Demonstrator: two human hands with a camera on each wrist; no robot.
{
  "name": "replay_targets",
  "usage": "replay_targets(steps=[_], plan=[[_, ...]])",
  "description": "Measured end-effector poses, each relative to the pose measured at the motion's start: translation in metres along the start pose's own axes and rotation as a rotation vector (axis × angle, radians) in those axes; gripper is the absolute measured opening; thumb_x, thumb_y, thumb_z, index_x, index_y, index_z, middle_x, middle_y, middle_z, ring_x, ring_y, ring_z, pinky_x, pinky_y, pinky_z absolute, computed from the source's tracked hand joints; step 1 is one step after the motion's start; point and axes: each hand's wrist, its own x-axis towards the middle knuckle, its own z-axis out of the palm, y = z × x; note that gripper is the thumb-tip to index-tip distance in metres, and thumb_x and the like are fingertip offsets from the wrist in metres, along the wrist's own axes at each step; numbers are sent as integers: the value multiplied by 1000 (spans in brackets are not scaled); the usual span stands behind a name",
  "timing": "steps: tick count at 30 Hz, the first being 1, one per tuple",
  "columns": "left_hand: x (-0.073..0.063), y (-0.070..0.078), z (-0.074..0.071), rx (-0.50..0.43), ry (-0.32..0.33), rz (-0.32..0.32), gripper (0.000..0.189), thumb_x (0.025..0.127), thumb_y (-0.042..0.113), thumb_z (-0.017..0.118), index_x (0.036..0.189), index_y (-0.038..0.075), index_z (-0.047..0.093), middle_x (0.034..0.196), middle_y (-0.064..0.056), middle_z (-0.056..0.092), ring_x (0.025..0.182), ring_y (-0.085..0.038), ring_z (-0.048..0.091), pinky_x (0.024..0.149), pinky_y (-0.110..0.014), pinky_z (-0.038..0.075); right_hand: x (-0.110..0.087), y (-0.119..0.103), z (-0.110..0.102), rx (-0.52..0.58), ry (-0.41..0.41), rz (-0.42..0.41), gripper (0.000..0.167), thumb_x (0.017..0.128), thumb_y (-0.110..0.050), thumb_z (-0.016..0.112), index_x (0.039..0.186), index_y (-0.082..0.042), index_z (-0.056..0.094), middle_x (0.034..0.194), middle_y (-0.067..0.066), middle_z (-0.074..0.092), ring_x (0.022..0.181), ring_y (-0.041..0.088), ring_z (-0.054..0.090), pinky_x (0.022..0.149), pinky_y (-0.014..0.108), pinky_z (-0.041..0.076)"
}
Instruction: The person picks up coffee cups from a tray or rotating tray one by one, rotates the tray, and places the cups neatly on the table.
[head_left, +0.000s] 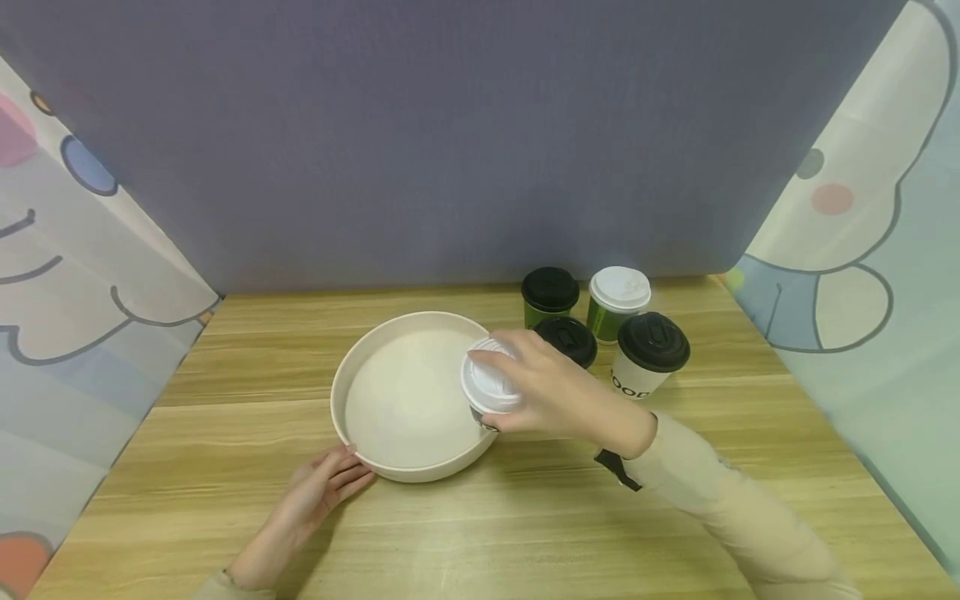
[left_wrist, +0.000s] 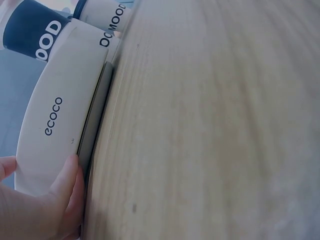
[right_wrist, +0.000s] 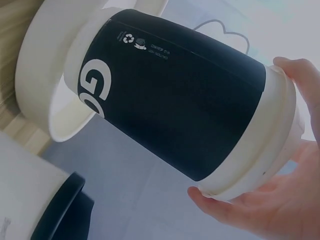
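Observation:
My right hand [head_left: 551, 387] grips a paper coffee cup by its white lid [head_left: 487, 379], above the right side of a round cream tray [head_left: 352, 358]. In the right wrist view this cup [right_wrist: 175, 95] is tilted and wears a black sleeve with white letters. Thumb and fingers spread around the lid's edge; the base overlaps the tray's rim, and contact cannot be told. My left hand [head_left: 315, 492] touches the tray's near left outer wall with its fingers extended. The left wrist view shows fingertips against the wall [left_wrist: 55, 120], marked "ecoco".
Right of the tray stand lidded cups: a green one with a black lid [head_left: 550, 289], a green one with a white lid [head_left: 619, 288], a white one with a black lid [head_left: 654, 343], and a partly hidden black-lidded one [head_left: 566, 337]. A grey panel [head_left: 480, 150] rises behind the wooden table.

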Motion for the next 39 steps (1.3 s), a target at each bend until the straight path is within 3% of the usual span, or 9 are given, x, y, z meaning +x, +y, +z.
replay_targets(steps=[19, 39], plan=[[0, -1, -1, -9, 1, -16, 56, 89, 13, 45, 128, -16, 16, 104, -18, 52, 93, -23, 57, 91, -37, 46, -33, 11, -4, -25, 44, -16, 61, 62, -32, 73, 113, -8, 51, 113, 17, 47, 103, 29, 46, 75, 37, 52], [0, 0, 1, -5, 22, -10, 54, 90, 13, 45, 127, -16, 19, 106, -21, 52, 94, -25, 57, 90, -38, 46, -68, 15, -1, -57, -21, 35, 60, 69, -41, 68, 117, -9, 51, 114, 18, 46, 99, 29, 49, 75, 38, 53]])
